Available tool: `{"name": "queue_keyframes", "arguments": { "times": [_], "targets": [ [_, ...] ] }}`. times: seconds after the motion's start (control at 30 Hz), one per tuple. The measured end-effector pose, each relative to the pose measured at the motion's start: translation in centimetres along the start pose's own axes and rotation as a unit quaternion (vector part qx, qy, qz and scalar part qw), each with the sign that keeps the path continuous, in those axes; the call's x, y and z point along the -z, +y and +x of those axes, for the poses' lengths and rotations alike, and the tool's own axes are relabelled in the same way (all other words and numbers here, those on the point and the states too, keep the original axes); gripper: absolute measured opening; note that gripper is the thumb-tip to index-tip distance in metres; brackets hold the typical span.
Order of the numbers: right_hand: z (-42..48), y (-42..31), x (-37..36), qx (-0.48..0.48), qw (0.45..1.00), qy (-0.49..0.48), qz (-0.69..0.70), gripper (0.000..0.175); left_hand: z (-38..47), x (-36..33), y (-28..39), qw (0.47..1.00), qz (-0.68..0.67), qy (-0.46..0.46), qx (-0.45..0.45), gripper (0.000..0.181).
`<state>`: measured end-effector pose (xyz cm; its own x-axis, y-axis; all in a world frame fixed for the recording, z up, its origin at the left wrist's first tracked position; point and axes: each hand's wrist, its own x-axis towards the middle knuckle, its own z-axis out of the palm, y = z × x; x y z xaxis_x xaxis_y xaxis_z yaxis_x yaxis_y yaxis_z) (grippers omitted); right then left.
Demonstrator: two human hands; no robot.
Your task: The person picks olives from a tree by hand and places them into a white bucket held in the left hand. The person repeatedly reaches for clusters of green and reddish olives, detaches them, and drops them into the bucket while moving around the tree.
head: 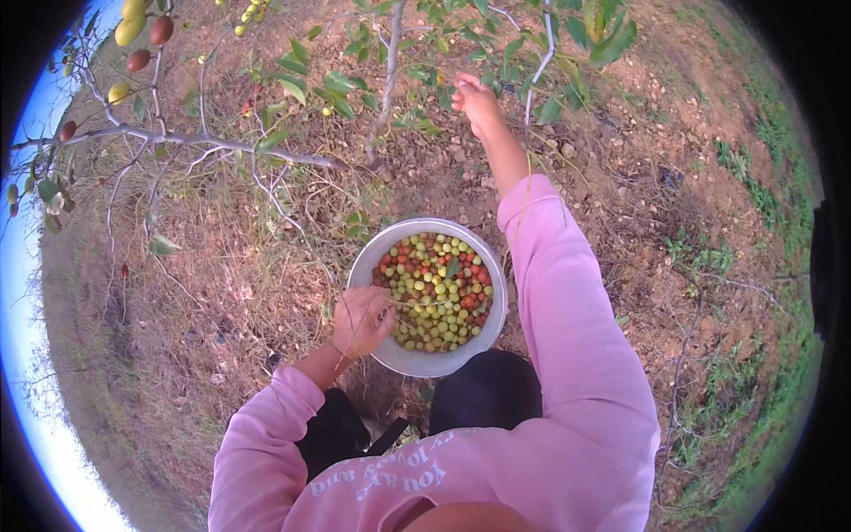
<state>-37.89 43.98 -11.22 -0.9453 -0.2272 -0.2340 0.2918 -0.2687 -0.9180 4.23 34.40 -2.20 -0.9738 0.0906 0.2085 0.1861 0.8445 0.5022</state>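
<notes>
A round, pale bucket [493, 332] stands on the ground in front of my knees, holding many green, yellowish and red-brown jujubes [442, 326]. A loose green leaf [453, 267] lies on the fruit. My left hand [362, 320] is at the bucket's left rim, fingers bent inward over the fruit. By its fingertips a thin pale stem [422, 303] extends over the jujubes; whether the hand grips it is unclear. My right hand [477, 103] reaches out beyond the bucket to the leafy twigs, its fingers curled. Whatever may be between those fingers is too small to make out.
A bare grey branch [233, 143] crosses the left side, with yellow and brown jujubes [138, 60] hanging at upper left. A thin upright stem [392, 60] and a leafy twig [546, 56] flank my right hand. Dry soil [618, 219] and grass [751, 372] lie around.
</notes>
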Motion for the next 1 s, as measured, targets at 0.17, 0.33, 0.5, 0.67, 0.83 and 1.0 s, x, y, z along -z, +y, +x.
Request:
{"name": "queue_keyframes", "arguments": {
  "times": [0.17, 0.33, 0.5, 0.67, 0.83, 1.0],
  "targets": [
    [2.8, 1.0, -2.6, -0.047, 0.997, 0.015, 0.053, 0.032, 0.5, 0.4, 0.1, 1.000, -0.001, -0.024, 0.013, 0.015],
    [3.1, 1.1, -4.2, -0.083, 0.992, -0.007, 0.097, 0.036, 0.5, 0.5, -0.1, 0.999, -0.013, -0.028, 0.017, 0.015],
    [3.6, 1.5, -4.2, -0.081, 0.992, -0.035, 0.090, 0.025, 0.4, 0.6, -0.1, 0.998, -0.020, -0.044, 0.030, 0.017],
    [3.1, 2.2, -2.7, -0.073, 0.993, -0.002, 0.096, 0.021, 0.3, 0.8, 0.2, 0.999, -0.008, -0.029, 0.024, 0.017],
    [2.4, 3.3, -0.6, -0.072, 0.992, 0.013, 0.107, 0.011, 0.2, 0.8, 0.2, 1.000, -0.007, -0.019, 0.010, 0.015],
    [0.8, 5.2, 2.2, -0.124, 0.977, 0.138, 0.109, 0.006, -0.1, 0.9, 0.4, 0.999, 0.004, -0.039, 0.027, 0.013]
  ]
}}
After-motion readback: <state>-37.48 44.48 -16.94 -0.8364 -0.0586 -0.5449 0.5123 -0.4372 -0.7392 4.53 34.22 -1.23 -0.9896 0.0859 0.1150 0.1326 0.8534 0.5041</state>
